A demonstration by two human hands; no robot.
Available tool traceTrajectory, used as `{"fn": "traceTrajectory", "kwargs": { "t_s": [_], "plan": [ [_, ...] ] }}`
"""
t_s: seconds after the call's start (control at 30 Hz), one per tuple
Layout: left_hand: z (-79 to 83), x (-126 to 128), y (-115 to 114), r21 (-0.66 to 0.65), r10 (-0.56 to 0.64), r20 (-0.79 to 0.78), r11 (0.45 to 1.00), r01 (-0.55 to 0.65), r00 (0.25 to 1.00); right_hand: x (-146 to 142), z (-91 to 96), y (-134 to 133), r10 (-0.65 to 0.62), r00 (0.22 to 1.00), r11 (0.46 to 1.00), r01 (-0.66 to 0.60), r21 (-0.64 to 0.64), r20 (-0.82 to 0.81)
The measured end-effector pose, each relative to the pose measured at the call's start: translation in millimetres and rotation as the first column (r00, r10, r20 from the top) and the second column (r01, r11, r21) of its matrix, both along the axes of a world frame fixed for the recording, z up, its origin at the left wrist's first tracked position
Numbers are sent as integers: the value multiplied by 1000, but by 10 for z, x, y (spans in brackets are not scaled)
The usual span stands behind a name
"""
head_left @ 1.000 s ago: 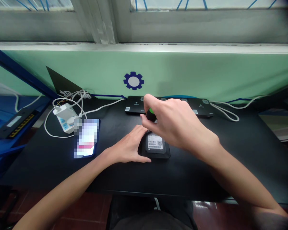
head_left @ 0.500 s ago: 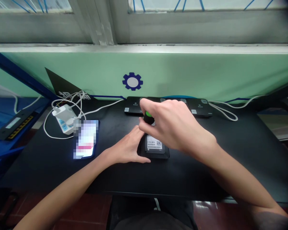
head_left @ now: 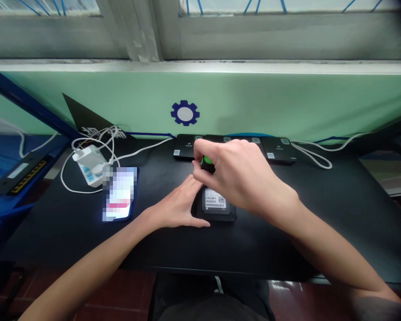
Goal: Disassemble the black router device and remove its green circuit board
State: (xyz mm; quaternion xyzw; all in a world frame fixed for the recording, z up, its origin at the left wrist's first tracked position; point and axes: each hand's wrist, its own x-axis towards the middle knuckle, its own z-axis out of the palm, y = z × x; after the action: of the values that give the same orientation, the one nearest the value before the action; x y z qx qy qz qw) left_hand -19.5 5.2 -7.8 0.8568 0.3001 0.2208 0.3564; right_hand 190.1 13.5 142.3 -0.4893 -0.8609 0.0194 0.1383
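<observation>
A dark 2.5-inch drive [head_left: 215,203] with a white printed label lies in a slightly larger black tray [head_left: 233,216] on the desk. My left hand [head_left: 177,201] is wrapped round the tray's left side, its thumb along the near edge; its other fingertips are partly hidden. Above the drive's far end, my right hand [head_left: 243,171] is closed round a green-and-black screwdriver handle [head_left: 207,162]. The screwdriver's shaft and tip are out of sight behind my fingers, so I cannot tell where the tip touches.
Several flat black boxes [head_left: 279,150] line the back of the black desk [head_left: 173,249]. To the left lie a lit phone [head_left: 122,194] and a white power strip [head_left: 92,171] with tangled cables. A white cable [head_left: 316,154] loops at the back right.
My right hand has turned very slightly with the screwdriver handle, which tilts a little differently. My left hand, the drive and the tray stay in place.
</observation>
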Motion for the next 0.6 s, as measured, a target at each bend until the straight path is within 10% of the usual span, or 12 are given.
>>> {"fn": "traceTrajectory", "kwargs": {
  "t_s": [0.6],
  "plan": [
    [-1,2,-5,-18,9,12,1000,-9,1000,4,-14,17,5,1000,998,-4,62,-17]
  ]
}}
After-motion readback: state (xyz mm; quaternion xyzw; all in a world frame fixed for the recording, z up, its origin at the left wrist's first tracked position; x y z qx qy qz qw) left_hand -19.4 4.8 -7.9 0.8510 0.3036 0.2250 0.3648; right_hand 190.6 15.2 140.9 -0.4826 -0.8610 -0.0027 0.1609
